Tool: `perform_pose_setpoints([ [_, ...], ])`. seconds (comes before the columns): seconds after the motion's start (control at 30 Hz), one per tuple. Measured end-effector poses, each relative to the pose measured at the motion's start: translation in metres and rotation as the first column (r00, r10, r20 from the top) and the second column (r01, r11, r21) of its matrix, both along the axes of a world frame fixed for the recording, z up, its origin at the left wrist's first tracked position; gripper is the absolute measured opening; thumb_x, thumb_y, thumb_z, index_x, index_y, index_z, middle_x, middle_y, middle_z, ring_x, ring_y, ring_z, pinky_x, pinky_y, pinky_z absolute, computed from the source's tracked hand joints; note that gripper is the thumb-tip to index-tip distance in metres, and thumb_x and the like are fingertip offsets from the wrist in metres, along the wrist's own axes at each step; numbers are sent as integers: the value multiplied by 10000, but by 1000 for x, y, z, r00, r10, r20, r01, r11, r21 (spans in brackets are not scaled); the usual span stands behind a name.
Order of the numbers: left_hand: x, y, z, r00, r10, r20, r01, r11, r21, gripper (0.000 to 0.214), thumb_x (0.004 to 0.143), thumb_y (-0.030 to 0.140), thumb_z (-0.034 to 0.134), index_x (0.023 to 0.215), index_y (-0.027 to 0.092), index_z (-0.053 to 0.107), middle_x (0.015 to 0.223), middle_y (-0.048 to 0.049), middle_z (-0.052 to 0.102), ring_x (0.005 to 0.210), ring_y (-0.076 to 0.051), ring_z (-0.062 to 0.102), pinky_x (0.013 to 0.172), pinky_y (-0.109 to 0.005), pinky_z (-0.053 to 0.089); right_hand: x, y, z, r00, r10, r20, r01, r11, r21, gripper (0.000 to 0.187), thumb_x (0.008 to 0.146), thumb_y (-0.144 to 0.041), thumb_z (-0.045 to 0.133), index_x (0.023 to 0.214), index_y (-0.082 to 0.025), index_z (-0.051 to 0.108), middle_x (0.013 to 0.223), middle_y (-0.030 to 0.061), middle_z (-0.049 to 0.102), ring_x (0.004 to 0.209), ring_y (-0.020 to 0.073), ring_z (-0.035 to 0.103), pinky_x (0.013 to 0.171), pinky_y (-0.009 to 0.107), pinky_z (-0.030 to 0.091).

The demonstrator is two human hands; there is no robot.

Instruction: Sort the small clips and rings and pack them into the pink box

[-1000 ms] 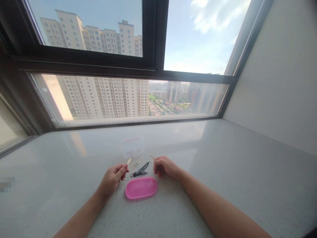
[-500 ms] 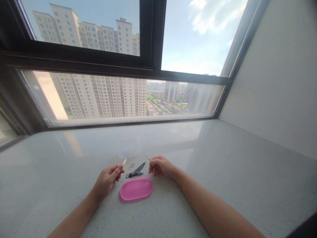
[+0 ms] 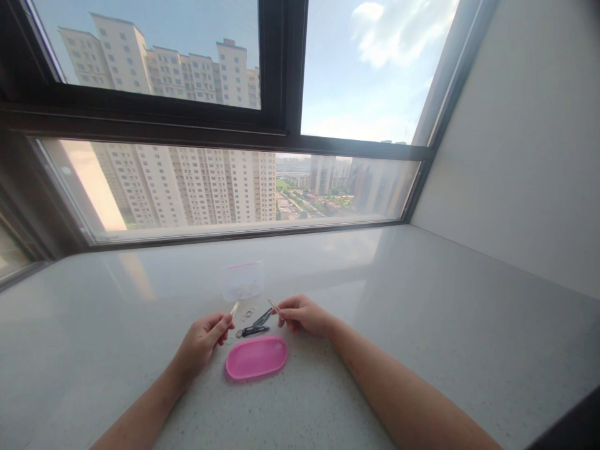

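Observation:
My left hand (image 3: 205, 337) is closed in a pinch on a small pale stick-like piece (image 3: 234, 308) that points up and to the right. My right hand (image 3: 301, 314) is also closed in a pinch, holding a thin golden pin-like piece (image 3: 274, 305) that points left. Between the two hands lie dark hair clips (image 3: 255, 325) and a few small rings (image 3: 249, 312) on the pale stone sill. A pink oval tray (image 3: 256, 357) sits just in front of the clips, nearer to me.
A small clear zip bag (image 3: 242, 280) with a pink seal lies behind the clips. The speckled stone sill (image 3: 422, 325) runs to the window frame (image 3: 244, 232) at the back and a plain wall (image 3: 525, 156) on the right.
My right hand has tipped its golden piece lower and further left toward the clips. The left hand holds its pose. The view has shifted slightly.

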State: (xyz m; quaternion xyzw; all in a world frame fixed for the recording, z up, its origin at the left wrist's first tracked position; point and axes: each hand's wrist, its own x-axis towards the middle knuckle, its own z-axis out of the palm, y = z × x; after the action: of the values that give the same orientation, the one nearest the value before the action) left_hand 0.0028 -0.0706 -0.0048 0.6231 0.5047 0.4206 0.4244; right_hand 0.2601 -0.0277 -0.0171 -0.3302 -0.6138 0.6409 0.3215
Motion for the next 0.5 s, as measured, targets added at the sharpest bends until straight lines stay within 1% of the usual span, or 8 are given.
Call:
perform_pose_setpoints([
  [0.07,0,0,0,1000,-4,-2,4,1000,-3,394,750,513,515,667,141,611,503,23,485,509,-124,433,504,-220,354,0,-1,1,1000,8,0,-8,1000,-16,328,697,-351,634,926,-115,649,690,35,645,432,55,455,409,184,356],
  [0.23,0,1,-2,1000,-1,16,1,1000,-2,393,743,513,523,687,137,622,505,23,486,506,-124,434,495,-220,346,0,-3,3,999,27,-37,-30,997,-74,270,674,-313,634,857,-116,613,729,56,674,421,68,494,393,180,356],
  [0.5,-4,6,-8,998,-57,18,57,998,-31,402,745,516,526,736,130,640,530,23,498,512,-122,441,499,-218,342,-1,0,-3,995,56,-77,-63,994,-86,306,700,-376,598,816,-93,609,724,79,681,405,70,503,392,188,349],
])
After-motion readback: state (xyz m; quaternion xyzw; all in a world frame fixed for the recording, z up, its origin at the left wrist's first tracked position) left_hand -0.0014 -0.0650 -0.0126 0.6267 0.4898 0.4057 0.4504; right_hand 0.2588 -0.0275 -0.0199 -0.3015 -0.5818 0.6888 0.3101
